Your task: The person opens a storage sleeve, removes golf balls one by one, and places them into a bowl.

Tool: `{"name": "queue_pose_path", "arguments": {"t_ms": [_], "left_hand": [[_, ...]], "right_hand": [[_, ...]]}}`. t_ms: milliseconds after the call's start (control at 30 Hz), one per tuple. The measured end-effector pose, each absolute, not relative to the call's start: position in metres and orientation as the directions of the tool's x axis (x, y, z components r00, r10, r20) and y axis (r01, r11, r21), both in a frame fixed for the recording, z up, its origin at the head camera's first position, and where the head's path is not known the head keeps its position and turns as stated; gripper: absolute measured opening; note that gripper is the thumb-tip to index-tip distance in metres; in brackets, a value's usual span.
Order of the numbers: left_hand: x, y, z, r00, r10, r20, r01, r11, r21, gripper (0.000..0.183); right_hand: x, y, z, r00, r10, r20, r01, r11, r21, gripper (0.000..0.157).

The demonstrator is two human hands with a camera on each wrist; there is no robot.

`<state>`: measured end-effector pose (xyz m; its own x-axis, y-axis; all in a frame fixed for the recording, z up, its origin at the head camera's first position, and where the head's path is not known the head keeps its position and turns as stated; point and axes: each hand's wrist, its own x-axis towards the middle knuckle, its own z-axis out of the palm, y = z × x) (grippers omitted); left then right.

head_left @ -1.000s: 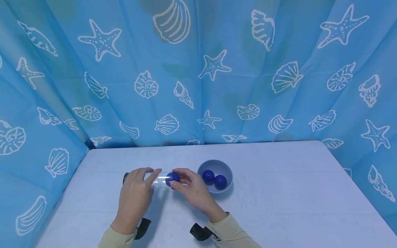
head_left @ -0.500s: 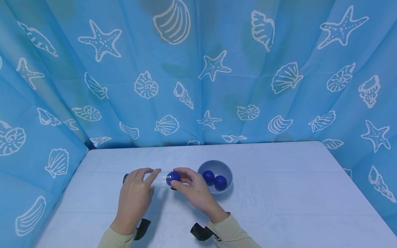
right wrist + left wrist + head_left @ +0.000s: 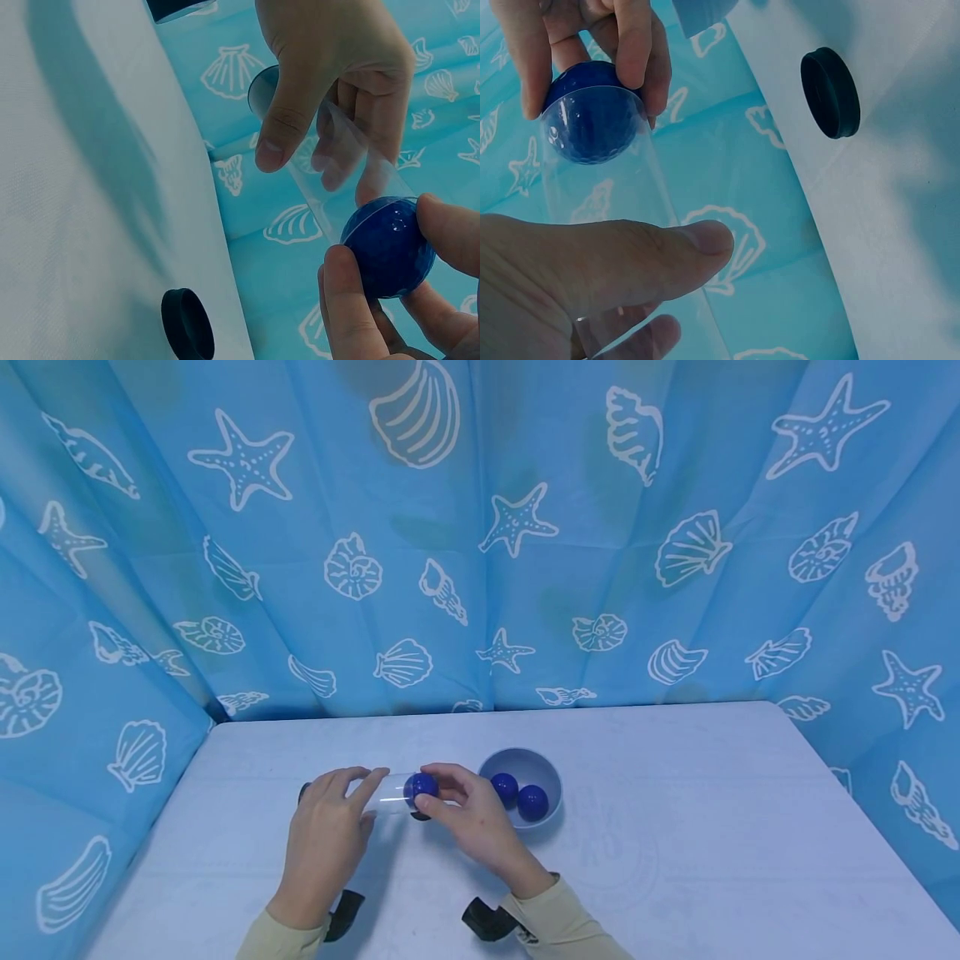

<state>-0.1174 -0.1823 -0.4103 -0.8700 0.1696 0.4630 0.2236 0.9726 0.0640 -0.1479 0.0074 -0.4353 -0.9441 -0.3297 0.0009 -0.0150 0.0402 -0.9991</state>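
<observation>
My left hand (image 3: 327, 827) grips a clear tube (image 3: 392, 793) held sideways above the table. A dark end of the tube (image 3: 262, 91) shows past that hand in the right wrist view. At the tube's other mouth sits a dark blue, dimpled golf ball (image 3: 594, 112), partly inside and partly out. The fingers and thumb of my right hand (image 3: 476, 818) pinch the ball's outer side. Below lies a round black cap (image 3: 830, 93) on the table. Two more blue golf balls (image 3: 533, 802) rest in a grey-blue bowl (image 3: 557, 777) beside my right hand.
A white-covered table (image 3: 697, 827) extends to both sides. Blue curtains (image 3: 540, 593) with a seashell print stand along its back and left. Dark wrist cameras (image 3: 489, 920) protrude from both sleeves.
My right hand has shifted slightly to the right with the ball, which now sits farther out of the tube's mouth. The left hand and the bowl have stayed in place.
</observation>
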Motion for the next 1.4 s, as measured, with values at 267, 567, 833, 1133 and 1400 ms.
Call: {"name": "queue_pose_path", "arguments": {"t_ms": [267,567,833,1133,1400], "left_hand": [[-0.118,-0.183,-0.411,-0.868,0.169,0.467,0.226,0.972,0.068,0.063],[-0.118,-0.183,-0.412,-0.862,0.167,0.478,0.230,0.970,0.076,0.063],[-0.118,-0.182,-0.412,-0.872,0.165,0.461,0.224,0.972,0.076,0.065],[-0.119,-0.181,-0.413,-0.869,0.144,0.473,0.219,0.970,0.106,0.066],[-0.119,-0.181,-0.413,-0.867,0.133,0.480,0.223,0.965,0.135,0.066]], "right_hand": [[-0.149,0.009,-0.435,-0.944,-0.331,0.017,-0.032,0.042,-0.999,0.044],[-0.149,0.012,-0.432,-0.950,-0.313,0.016,-0.041,0.074,-0.996,0.047],[-0.151,0.015,-0.431,-0.959,-0.281,0.032,-0.064,0.105,-0.992,0.045],[-0.151,0.021,-0.427,-0.964,-0.257,0.069,-0.109,0.145,-0.983,0.045],[-0.155,0.028,-0.424,-0.974,-0.220,0.060,-0.107,0.208,-0.972,0.046]]}}
